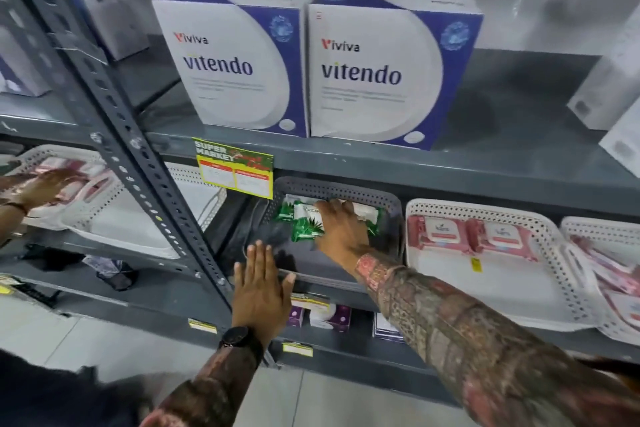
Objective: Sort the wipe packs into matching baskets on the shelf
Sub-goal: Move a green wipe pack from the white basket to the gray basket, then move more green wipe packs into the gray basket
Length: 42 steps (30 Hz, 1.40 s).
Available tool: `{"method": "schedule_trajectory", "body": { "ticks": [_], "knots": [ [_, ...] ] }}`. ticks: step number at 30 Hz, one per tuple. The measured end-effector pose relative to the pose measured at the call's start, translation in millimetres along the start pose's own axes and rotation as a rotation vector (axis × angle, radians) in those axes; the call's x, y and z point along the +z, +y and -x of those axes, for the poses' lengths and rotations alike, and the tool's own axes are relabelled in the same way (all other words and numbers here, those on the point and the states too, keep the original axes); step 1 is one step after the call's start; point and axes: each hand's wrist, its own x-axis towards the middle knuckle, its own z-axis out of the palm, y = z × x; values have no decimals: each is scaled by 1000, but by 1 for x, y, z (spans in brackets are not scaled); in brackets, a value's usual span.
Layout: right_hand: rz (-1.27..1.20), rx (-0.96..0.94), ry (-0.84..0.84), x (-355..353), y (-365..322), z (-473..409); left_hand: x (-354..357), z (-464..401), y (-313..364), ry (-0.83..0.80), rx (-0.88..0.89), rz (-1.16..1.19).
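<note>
A dark grey basket sits on the middle shelf and holds several green wipe packs. My right hand reaches into it and closes over one green pack near the back. My left hand lies flat, fingers spread, on the grey basket's front rim. To the right, a white basket holds two pink wipe packs side by side. A further white basket at the far right also carries pink packs.
A slanted grey shelf post crosses left of the grey basket. Behind it stand a white basket and another with pink packs, where another person's hand rests. Two Vitendo boxes stand on the shelf above.
</note>
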Motion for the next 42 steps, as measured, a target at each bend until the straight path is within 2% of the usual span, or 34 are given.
{"method": "schedule_trajectory", "body": {
  "ticks": [7,12,17,22,25,30,35,37,42],
  "knots": [
    [169,-77,-58,32,-17,-23,-1,1,-8,-17,44,-53],
    [79,-112,-43,29,-8,-20,-5,2,-8,-35,42,-53],
    [8,-125,99,6,18,3,-17,0,8,-27,35,-45],
    [15,-72,231,-24,61,36,-22,-9,64,18,143,16],
    [41,-22,286,-47,105,66,-20,-9,128,24,249,63],
    [102,153,330,-80,220,130,3,7,246,-40,406,97],
    [133,300,353,-107,313,190,30,27,307,-89,442,108],
    [127,382,326,-113,340,209,42,31,317,-117,420,98],
    [22,499,96,-121,401,247,67,41,326,-105,361,100]
  ]
}}
